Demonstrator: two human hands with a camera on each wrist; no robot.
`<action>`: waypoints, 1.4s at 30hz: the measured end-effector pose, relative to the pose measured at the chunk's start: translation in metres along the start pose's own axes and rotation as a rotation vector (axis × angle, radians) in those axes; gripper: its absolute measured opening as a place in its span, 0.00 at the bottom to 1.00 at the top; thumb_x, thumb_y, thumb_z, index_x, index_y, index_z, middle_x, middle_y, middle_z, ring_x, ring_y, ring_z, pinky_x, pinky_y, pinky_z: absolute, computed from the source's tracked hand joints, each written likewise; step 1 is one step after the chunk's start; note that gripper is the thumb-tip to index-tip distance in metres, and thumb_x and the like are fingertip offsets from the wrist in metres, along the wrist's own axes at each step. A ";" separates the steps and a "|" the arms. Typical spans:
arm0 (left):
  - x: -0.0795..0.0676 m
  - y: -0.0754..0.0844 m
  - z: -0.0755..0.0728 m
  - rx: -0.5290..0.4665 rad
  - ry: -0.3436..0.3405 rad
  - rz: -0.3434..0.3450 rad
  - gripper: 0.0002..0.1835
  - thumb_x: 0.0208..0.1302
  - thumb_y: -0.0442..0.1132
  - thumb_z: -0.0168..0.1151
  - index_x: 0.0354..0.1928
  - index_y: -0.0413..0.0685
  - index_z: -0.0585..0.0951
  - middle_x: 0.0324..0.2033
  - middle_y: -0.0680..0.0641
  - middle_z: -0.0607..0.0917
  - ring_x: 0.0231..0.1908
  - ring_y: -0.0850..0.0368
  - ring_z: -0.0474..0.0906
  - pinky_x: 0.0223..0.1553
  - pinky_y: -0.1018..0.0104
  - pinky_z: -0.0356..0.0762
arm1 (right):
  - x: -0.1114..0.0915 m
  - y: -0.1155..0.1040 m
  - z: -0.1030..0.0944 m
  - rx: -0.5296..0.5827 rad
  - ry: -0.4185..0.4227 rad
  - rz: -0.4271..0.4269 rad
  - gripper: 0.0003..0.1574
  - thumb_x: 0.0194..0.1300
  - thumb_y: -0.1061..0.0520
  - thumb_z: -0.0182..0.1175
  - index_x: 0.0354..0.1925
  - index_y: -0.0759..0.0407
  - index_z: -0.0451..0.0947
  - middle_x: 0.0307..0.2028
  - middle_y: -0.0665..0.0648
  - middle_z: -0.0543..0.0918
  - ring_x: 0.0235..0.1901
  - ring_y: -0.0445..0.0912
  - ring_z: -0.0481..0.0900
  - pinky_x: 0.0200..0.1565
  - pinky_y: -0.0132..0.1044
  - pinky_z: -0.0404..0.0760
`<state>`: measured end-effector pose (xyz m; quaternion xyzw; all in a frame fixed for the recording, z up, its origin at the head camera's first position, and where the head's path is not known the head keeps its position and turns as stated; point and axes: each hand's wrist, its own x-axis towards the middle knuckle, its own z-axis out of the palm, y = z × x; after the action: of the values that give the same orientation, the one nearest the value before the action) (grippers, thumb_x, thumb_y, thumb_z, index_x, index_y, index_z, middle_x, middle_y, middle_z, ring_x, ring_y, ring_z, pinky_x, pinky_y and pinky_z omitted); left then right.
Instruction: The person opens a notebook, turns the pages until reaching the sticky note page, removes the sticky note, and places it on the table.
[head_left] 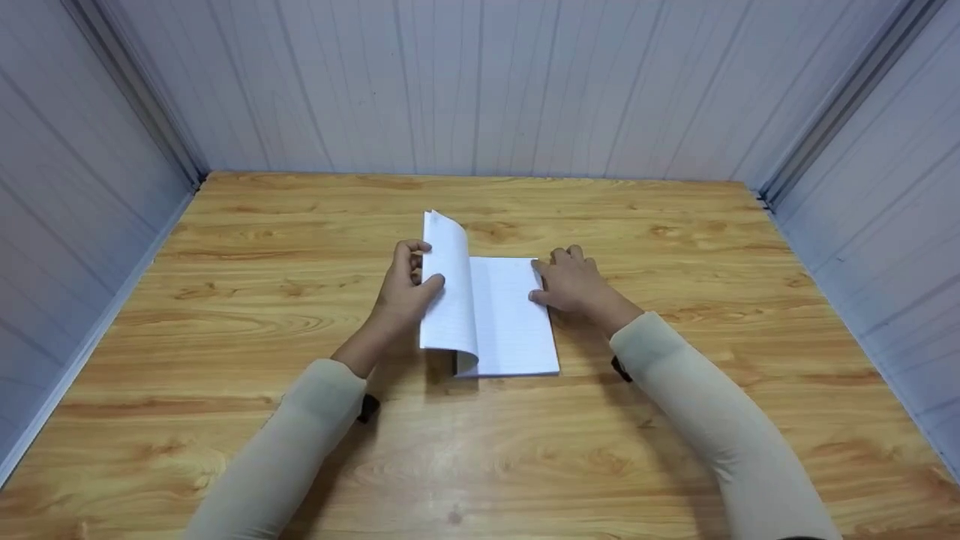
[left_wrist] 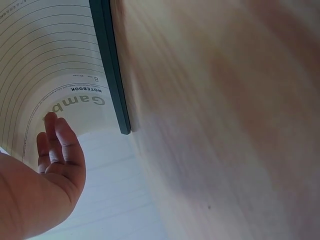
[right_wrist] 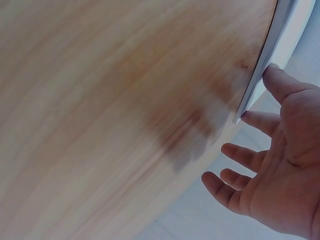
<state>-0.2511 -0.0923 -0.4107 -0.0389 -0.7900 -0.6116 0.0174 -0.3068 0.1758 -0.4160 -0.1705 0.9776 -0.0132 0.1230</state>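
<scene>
An open notebook (head_left: 514,322) with lined white pages lies on the table. Its left-hand leaves (head_left: 448,300) stand raised and curl over at the bottom. My left hand (head_left: 405,292) pinches their outer edge, thumb on the page face and fingers behind. From the left wrist, the printed front cover (left_wrist: 55,60) shows behind those fingers, beside a dark green spine (left_wrist: 111,70). My right hand (head_left: 574,285) rests at the notebook's right edge. In the right wrist view its thumb and forefinger touch that edge (right_wrist: 260,75), while the other fingers extend loosely past it.
The wood-grain table (head_left: 450,450) stretches around the notebook on every side. Pale panelled walls (head_left: 480,90) close it in at the back, left and right. Both forearms wear light sleeves (head_left: 705,397), with a small black piece (head_left: 368,409) under the left wrist.
</scene>
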 end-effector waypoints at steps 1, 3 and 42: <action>0.000 0.000 0.000 0.002 0.001 0.001 0.25 0.58 0.34 0.55 0.58 0.51 0.62 0.46 0.44 0.72 0.42 0.52 0.72 0.44 0.63 0.70 | 0.000 0.000 0.000 -0.006 -0.003 0.002 0.44 0.67 0.36 0.52 0.73 0.53 0.57 0.69 0.68 0.59 0.69 0.65 0.51 0.64 0.64 0.57; 0.000 0.000 0.000 0.004 0.003 0.002 0.25 0.58 0.34 0.55 0.58 0.51 0.62 0.47 0.44 0.72 0.42 0.52 0.72 0.44 0.63 0.70 | 0.001 -0.001 0.000 -0.016 -0.008 0.003 0.44 0.67 0.36 0.51 0.73 0.54 0.56 0.69 0.68 0.58 0.70 0.65 0.50 0.65 0.63 0.56; 0.001 0.000 0.000 0.049 -0.021 0.018 0.21 0.60 0.34 0.53 0.55 0.49 0.64 0.43 0.46 0.70 0.40 0.53 0.67 0.42 0.64 0.67 | 0.005 -0.005 0.005 0.206 0.097 -0.050 0.38 0.62 0.49 0.60 0.69 0.52 0.65 0.62 0.64 0.68 0.61 0.59 0.59 0.58 0.54 0.62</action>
<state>-0.2517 -0.0919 -0.4103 -0.0521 -0.8046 -0.5913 0.0154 -0.3085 0.1695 -0.4221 -0.1805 0.9712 -0.1249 0.0923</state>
